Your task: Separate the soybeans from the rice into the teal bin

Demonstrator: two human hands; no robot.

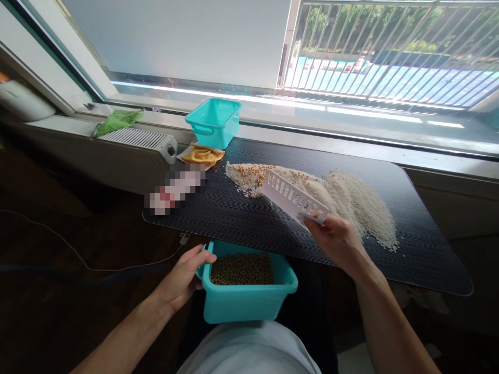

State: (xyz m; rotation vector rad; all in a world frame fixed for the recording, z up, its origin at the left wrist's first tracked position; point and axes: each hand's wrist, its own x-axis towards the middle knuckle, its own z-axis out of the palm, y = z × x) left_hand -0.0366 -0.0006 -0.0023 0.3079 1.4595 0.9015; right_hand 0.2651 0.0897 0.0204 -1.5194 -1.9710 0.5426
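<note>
My left hand (189,271) grips the left handle of a teal plastic bin (249,304), its thumb over the rim. A layer of small brownish round beans or peas (241,269) lies inside. The bin is at my lap, just below the table's near edge. In my right hand (343,236) is a white slotted plastic panel (288,200), held by its right end and tilted over a long pile of white rice (354,202). Yellowish round grains (249,174) are mixed into the pile's left part. The panel hides some of the pile's near side.
The dark table (421,249) stands by a window. At its back left are another teal bin (216,122) and a yellow-orange packet (202,155). A blurred-out item (177,189) lies at the left end. Beyond are a radiator (136,139) with a green cloth (119,121) and a cable (97,269).
</note>
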